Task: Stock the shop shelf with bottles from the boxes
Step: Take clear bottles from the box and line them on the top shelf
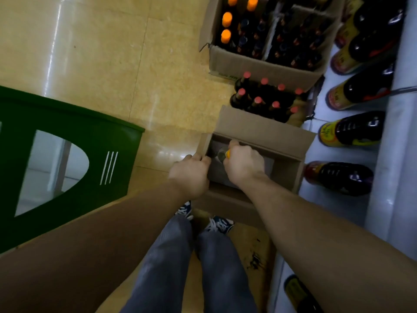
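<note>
An open cardboard box (259, 127) stands on the floor in front of my feet. My left hand (191, 175) grips the box's left flap. Inside the box my right hand (244, 164) grips a bottle with a yellow cap (222, 154); most of that bottle is hidden by the hand. The white shop shelf (352, 206) runs along the right, with several dark bottles (352, 132) with yellow labels standing on it.
Farther ahead, a large open box (259, 64) holds dark bottles, some with orange caps (226, 19). Between the two boxes stands a pack of red-capped bottles (268, 100). A green crate-like stand (67, 154) sits on the tiled floor at the left. A flattened cardboard sheet lies under my feet.
</note>
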A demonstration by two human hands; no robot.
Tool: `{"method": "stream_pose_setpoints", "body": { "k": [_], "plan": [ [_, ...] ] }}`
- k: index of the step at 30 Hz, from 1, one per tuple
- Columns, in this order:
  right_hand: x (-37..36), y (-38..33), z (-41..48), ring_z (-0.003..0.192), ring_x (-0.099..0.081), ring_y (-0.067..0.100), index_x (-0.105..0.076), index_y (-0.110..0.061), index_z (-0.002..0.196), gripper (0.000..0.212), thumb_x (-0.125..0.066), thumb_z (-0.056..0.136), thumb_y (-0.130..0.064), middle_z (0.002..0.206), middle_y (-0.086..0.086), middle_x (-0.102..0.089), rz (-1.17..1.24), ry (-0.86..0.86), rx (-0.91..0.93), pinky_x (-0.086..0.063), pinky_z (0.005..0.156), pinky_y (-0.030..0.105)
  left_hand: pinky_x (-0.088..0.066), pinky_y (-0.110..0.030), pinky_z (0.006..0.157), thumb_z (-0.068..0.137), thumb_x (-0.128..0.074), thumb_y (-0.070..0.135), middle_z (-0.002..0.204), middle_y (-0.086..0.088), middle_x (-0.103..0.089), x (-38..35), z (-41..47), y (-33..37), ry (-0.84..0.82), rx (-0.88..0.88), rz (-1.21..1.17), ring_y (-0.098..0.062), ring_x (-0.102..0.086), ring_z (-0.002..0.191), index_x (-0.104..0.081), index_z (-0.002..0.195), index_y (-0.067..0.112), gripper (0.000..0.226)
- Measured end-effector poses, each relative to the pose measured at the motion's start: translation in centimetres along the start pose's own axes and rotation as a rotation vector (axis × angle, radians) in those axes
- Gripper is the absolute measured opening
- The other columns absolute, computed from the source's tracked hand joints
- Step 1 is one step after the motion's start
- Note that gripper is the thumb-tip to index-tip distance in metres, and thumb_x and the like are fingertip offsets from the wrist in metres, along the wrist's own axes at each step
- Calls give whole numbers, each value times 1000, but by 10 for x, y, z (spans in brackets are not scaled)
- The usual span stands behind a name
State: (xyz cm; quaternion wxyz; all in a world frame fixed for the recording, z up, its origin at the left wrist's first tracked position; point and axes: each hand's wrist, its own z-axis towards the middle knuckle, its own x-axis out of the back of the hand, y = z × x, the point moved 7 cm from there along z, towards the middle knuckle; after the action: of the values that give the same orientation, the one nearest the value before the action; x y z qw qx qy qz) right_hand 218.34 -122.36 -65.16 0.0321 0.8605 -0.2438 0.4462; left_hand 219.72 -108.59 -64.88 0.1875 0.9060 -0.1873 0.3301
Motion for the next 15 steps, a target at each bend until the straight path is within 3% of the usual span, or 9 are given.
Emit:
{"method": "stream_pose_setpoints", "body": {
  "k": [12,15],
  "plan": [
    [139,-3,-125,100,-66,33,-58,-19,120,23,-56,101,-31,110,11,-68,23,56,39,-50,72,38,-52,-47,89,98,-54,27,132,-9,-51,84,-125,49,6,-46,133,-31,-50,122,-48,137,17,40],
    [175,-4,-153,92,-62,31,-57,-18,116,22,-56,100,-33,102,8,-62,16,36,39,-46,70,36,-50,-45,88,99,-54,25,132,-9,-50,104,-151,64,11,-60,213,-31,-50,122,-47,139,18,41]
  ]
}}
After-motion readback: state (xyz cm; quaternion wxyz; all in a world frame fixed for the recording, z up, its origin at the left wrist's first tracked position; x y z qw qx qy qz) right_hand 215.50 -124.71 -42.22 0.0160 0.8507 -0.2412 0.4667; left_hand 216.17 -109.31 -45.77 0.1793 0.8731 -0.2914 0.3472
